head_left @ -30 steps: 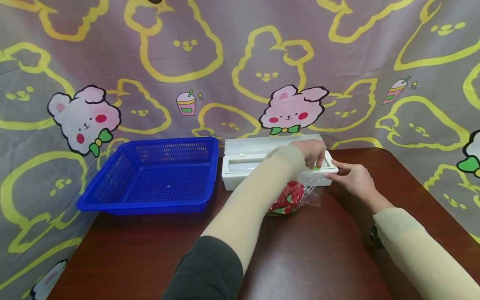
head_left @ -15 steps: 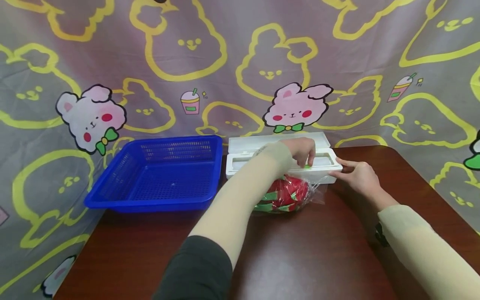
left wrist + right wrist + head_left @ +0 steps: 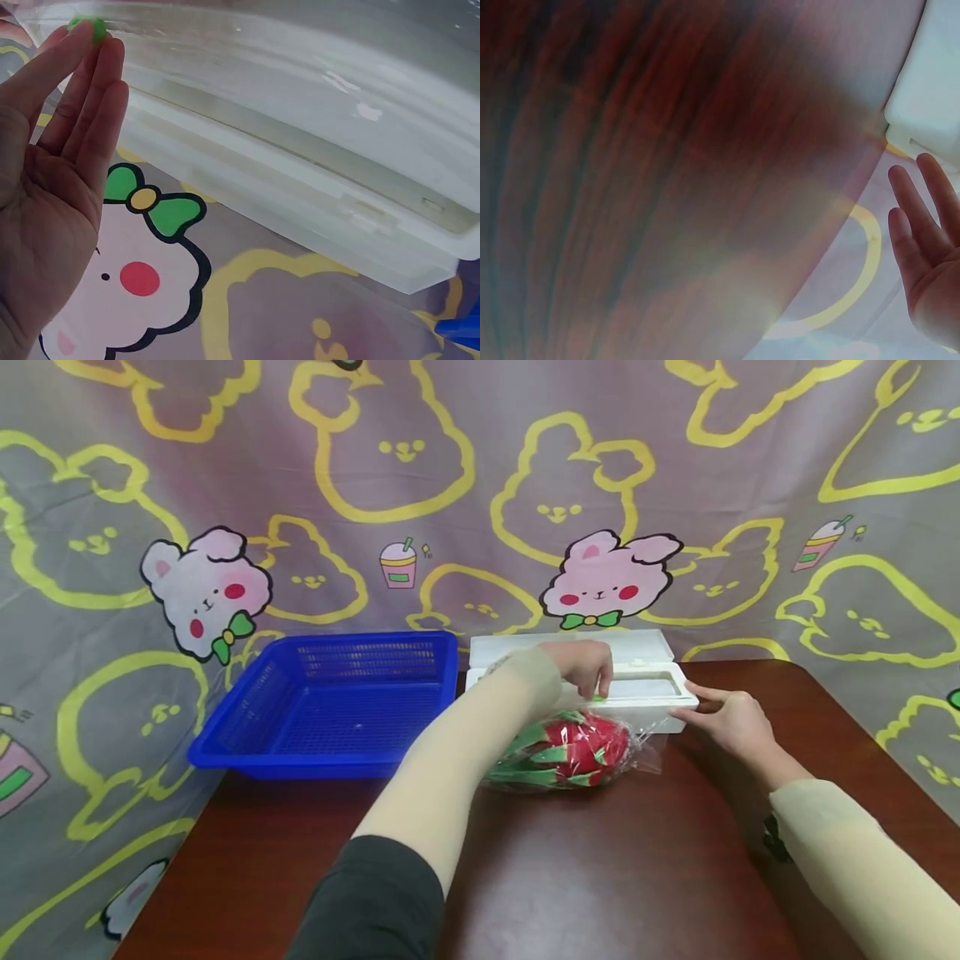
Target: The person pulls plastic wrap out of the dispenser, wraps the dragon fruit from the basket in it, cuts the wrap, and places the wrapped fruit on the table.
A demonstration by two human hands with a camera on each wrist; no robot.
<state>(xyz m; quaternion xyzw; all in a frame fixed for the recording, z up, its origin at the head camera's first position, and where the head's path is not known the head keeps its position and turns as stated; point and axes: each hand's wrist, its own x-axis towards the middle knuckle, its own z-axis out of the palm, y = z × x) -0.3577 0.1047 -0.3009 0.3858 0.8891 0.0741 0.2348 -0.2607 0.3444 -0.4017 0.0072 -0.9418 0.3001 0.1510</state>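
A white cling film dispenser [image 3: 652,718] lies across the back of the table, its lid [image 3: 510,648] tipped back. My left hand [image 3: 581,665] pinches the small green slide cutter [image 3: 88,30] on the dispenser's front edge, near the middle of its length. At the right end, my right hand [image 3: 735,723] grips the dispenser's corner between thumb and fingers. A dragon fruit [image 3: 573,750], red with green scales and covered in clear film, lies right in front of the box. My left forearm hides its left part. The film trails from the fruit toward the dispenser.
A blue plastic basket [image 3: 300,767] with mesh walls stands left of the dispenser. The dark wooden table [image 3: 622,868] extends toward me. Behind it hangs a patterned cloth [image 3: 450,485] close to the dispenser's lid.
My left hand has slid leftward along the dispenser with the green cutter, uncovering more of the dragon fruit to view. My right hand stays at the dispenser's right end.
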